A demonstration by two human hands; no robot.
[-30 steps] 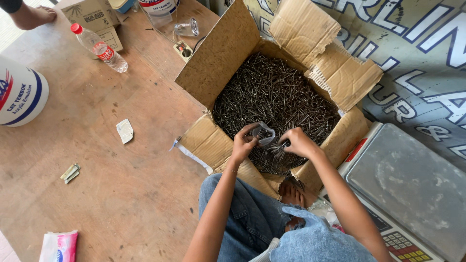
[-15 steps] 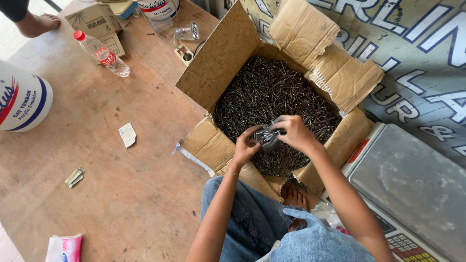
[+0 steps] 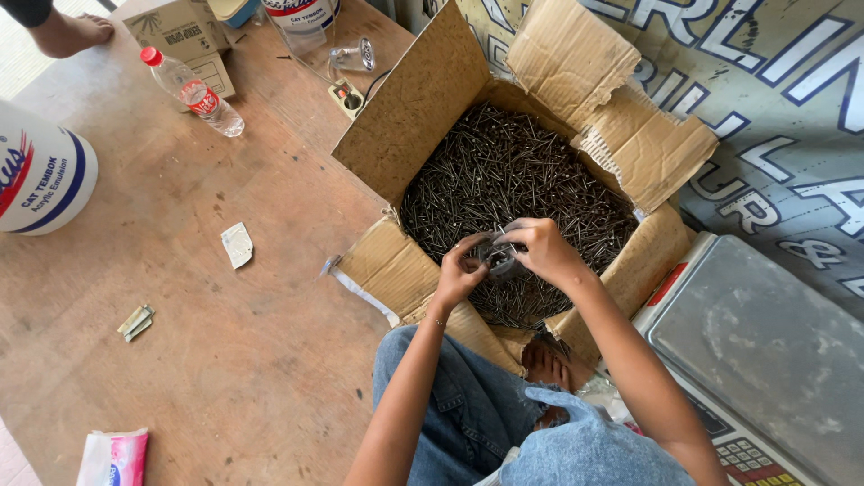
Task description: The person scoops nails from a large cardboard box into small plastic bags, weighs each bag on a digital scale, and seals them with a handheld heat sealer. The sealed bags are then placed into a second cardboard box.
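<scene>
An open cardboard box (image 3: 423,117) lies in front of me, filled with several dark nails (image 3: 504,171). Over the near part of the nail heap, my left hand (image 3: 461,270) and my right hand (image 3: 540,247) both grip a small clear plastic bag (image 3: 498,256) with nails in it. The left hand pinches the bag's left edge. The right hand closes over its top right. The bag's lower part is hidden between my fingers.
A weighing scale (image 3: 765,342) with a steel tray sits at the right. A white paint bucket (image 3: 40,175), a plastic bottle (image 3: 191,90), small cartons (image 3: 180,36) and paper scraps (image 3: 238,245) lie on the wooden floor. Another person's bare foot (image 3: 67,31) shows top left.
Both hands have lifted slightly and moved together over the nails, closing tighter on the plastic bag. The view has shifted a little.
</scene>
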